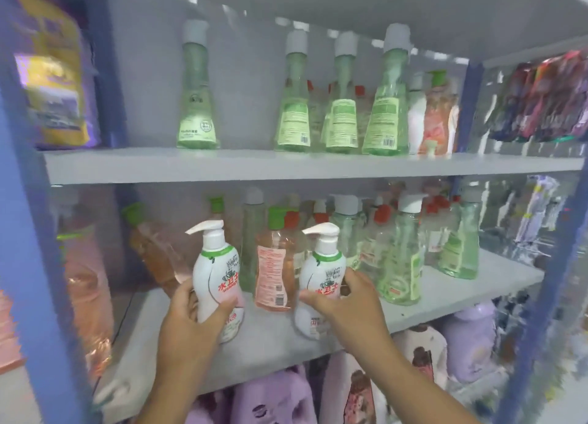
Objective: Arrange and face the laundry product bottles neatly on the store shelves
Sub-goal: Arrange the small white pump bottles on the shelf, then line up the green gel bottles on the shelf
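Left hand (pixel 191 312) grips one white pump bottle (pixel 218 277), right hand (pixel 346 296) another (pixel 321 280); a pink bottle (pixel 273 264) stands between, green bottles (pixel 401 264) crowd behind

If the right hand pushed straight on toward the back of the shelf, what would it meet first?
Probably the clear green bottle just behind the white pump bottle that the right hand grips, though depth is uncertain.

I see a shop aisle: grey shelves (pixel 286 166) on blue uprights (pixel 541 296) carry rows of matching green bottles (pixel 340 118), pink bottles (pixel 273 271) and white pump bottles (pixel 216 264) with printed labels and barcodes, purple refill pouches (pixel 273 398) stacked below, packets (pixel 547 99) hanging alongside.
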Available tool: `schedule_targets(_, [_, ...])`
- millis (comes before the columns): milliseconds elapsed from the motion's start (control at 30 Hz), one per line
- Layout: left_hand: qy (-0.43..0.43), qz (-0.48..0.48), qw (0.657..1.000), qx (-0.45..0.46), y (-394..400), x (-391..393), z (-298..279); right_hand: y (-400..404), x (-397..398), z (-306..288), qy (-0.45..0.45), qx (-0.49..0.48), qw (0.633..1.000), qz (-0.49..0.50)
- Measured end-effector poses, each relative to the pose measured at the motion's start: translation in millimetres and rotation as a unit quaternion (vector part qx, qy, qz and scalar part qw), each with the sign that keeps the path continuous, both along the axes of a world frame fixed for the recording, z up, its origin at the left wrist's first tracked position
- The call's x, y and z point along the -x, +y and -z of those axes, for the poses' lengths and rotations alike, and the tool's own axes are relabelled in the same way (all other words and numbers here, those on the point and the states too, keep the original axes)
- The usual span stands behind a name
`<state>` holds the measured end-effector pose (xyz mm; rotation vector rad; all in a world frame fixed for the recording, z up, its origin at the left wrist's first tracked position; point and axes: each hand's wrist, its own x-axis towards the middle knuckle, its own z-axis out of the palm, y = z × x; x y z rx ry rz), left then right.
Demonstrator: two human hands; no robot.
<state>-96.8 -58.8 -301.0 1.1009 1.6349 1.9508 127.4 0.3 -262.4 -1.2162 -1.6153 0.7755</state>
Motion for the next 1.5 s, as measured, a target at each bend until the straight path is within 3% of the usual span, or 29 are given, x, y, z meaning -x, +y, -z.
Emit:
schedule_targets(200, [0.013, -0.026, 0.998, 0.050, 44, 10, 3, 38, 17, 12, -0.055, -0.012, 0.998, 0.030])
schedule_targets(400, [0.072, -0.051, 0.990, 0.107, 59, 10, 3, 53, 21, 24, -0.183, -0.089, 0.977, 0.066])
schedule_targets(567, [0.135, -0.074, 0.976, 0.153, 67, 0, -4, 59, 13, 25, -0.206, -0.092, 0.974, 0.000])
schedule_targets(633, [0.184, -0.195, 0.959, 0.094, 57, -16, -5, 58, -8, 25, -0.173, -0.088, 0.980, -0.039])
schedule_targets(700, [0.231, -0.264, 0.935, -0.046, 41, -60, -11, 64, -43, 20, -0.103, -0.096, 0.989, -0.044])
schedule_targets(767, [0.221, -0.188, 0.950, -0.118, 36, -119, -23, 79, -83, 14, -0.035, -0.124, 0.992, 0.000])
schedule_targets(867, [0.150, -0.013, 0.987, -0.046, 60, -195, -38, 115, -138, 7, 0.037, -0.165, 0.982, 0.083])
schedule_targets(933, [0.120, 0.003, 0.993, -0.013, 86, -225, -51, 139, -162, 8, 0.045, -0.145, 0.984, 0.096])
schedule_targets(1067, [0.153, -0.082, 0.981, 0.083, 143, -241, -67, 168, -178, 6, 0.026, -0.015, 0.998, -0.055])
schedule_targets(1133, [0.158, -0.132, 0.970, 0.129, 162, -239, -63, 175, -181, 7, 0.017, 0.003, 0.994, -0.112])
schedule_targets(1233, [0.187, -0.181, 0.960, 0.104, 168, -239, -52, 175, -195, 2, 0.004, 0.021, 0.986, -0.165])
schedule_targets(1333, [0.195, -0.176, 0.961, 0.081, 155, -254, -47, 167, -213, -3, 0.014, 0.019, 0.974, -0.223])
schedule_targets(1500, [0.166, -0.078, 0.971, 0.156, 129, -278, -27, 160, -231, 2, 0.026, 0.036, 0.964, -0.262])
